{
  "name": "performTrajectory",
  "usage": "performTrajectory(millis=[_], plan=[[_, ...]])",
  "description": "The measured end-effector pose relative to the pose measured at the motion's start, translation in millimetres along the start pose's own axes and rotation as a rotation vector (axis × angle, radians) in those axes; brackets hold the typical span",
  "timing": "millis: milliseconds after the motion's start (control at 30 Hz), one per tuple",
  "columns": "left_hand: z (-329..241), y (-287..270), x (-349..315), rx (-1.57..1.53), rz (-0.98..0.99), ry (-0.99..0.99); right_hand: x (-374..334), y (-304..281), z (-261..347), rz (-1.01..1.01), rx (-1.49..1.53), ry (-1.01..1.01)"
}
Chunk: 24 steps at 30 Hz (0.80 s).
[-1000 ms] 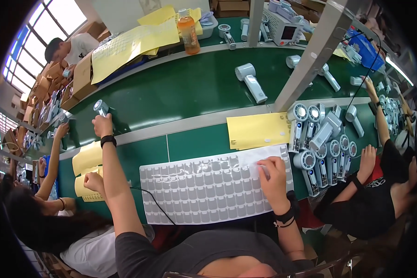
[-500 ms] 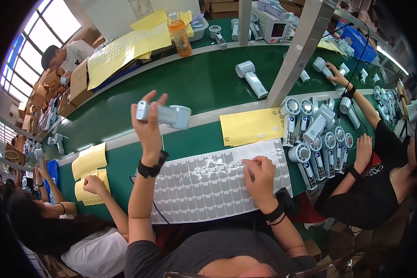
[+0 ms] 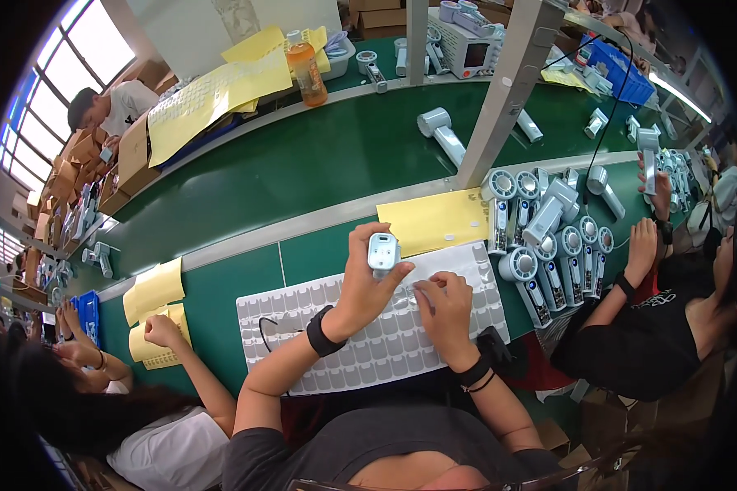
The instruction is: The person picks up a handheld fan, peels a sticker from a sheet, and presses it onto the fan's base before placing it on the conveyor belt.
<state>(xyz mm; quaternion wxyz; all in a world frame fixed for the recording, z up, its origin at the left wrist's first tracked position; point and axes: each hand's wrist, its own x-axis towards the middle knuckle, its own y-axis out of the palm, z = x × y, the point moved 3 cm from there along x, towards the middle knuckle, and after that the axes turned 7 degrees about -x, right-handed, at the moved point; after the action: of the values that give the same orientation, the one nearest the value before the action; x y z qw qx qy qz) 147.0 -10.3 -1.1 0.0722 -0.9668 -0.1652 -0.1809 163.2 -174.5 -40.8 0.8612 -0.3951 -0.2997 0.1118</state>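
Pale-blue device (image 3: 382, 252) over label sheet (image 3: 389, 348)
Left fingers (image 3: 366, 232) hold the device squarish end up; right fingers (image 3: 456, 288) pinch clear film (image 3: 419, 288); the white sheet of grey labels (image 3: 400, 366) lies on the desk (image 3: 219, 299).

A charcoal-grey, short-sleeved fabric shirt (image 3: 385, 438) covers the torso. Out from the shirt, a broad black wristband (image 3: 324, 331) circles the wrist of the left hand (image 3: 363, 282); the right hand (image 3: 448, 309) has another black wristband (image 3: 474, 372) and, nearer the shirt, a thin dark bracelet (image 3: 482, 384).
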Motion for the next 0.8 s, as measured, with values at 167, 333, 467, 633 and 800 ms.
performTrajectory(millis=[167,333,467,633,800], plan=[[-2.9,2.5,-1.8,0.060,0.055,0.041,4.3,-0.5,-0.9,-0.022,0.029,0.055],[-5.7,4.1,-3.0,0.091,0.060,0.078,2.1,-1.4,-3.0,-0.041,0.037,0.058],[-11.8,6.5,-4.0,0.127,0.066,0.111,4.2,2.3,-2.2,0.008,0.035,0.050],[-16.8,10.7,-3.7,0.139,0.086,0.181,2.6,-2.8,-8.4,0.059,0.433,0.284],[-18.7,15.5,-8.4,0.165,0.111,0.268,27.6,-61.8,5.0,0.171,1.090,0.574]])
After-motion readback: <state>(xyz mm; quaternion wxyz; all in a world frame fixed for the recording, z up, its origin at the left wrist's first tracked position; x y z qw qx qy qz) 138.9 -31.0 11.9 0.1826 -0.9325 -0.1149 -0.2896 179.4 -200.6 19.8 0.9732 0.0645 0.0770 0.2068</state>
